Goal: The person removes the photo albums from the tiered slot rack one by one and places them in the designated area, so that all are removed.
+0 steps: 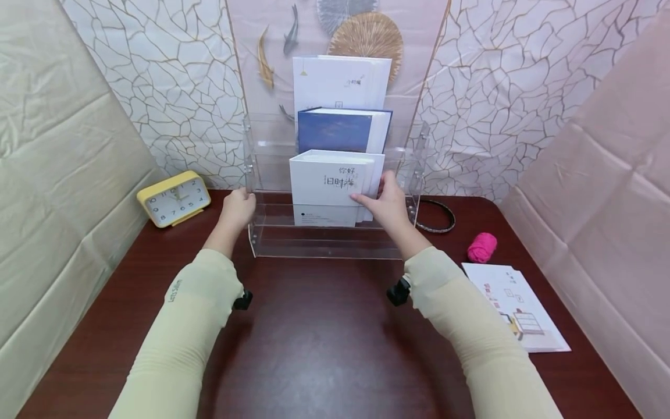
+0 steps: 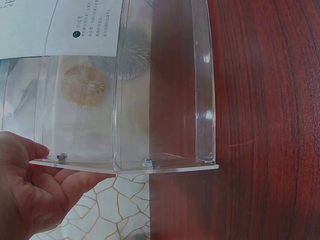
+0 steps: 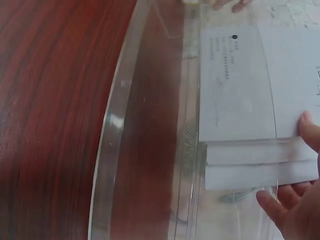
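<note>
A clear acrylic tiered rack stands on the dark red-brown table. In its front tier a white book with black characters stands upright. My right hand holds that book at its right edge, thumb on the front cover and fingers behind. My left hand grips the rack's left side panel; in the left wrist view the thumb is inside and the fingers outside. Behind the front book stand a blue-covered book and, highest, another white book.
A yellow alarm clock sits left of the rack. To the right lie a dark ring-shaped band, a pink ball of yarn and a white illustrated booklet. Patterned cloth hangs behind, with beige cloth at both sides.
</note>
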### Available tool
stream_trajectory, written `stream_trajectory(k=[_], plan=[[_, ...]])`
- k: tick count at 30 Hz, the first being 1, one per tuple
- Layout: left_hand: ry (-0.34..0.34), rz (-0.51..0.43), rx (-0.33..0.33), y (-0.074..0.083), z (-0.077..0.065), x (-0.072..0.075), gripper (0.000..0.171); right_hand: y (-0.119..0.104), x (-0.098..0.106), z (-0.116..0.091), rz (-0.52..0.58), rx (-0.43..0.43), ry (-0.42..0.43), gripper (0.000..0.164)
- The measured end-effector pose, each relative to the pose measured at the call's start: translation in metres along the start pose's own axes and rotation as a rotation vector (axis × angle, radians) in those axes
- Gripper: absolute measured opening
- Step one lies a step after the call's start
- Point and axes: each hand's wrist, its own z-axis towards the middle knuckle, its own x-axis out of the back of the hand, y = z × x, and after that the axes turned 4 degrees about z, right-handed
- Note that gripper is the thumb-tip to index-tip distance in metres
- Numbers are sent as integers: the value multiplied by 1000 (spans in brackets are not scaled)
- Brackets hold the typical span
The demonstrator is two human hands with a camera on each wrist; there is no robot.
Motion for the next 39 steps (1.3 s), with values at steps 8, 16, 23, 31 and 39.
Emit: stream_trajectory(k=[8,16,23,31,39], plan=[[-20,-37,15,-1,3,2,46,-7,-4,6,80,19,4,57],[-12,-21,4,0,3,5,45,-26,-8,13,54,81,6,55],[23,-5,-13,1,3,4,40,-56,-16,22,-70,218,-46,57],[3,-27,5,-2,4,1,39,-67,-26,21,10,230,-92,56],[4,-43,13,-3,4,0,41,-62,-31,24,130,240,-78,51]])
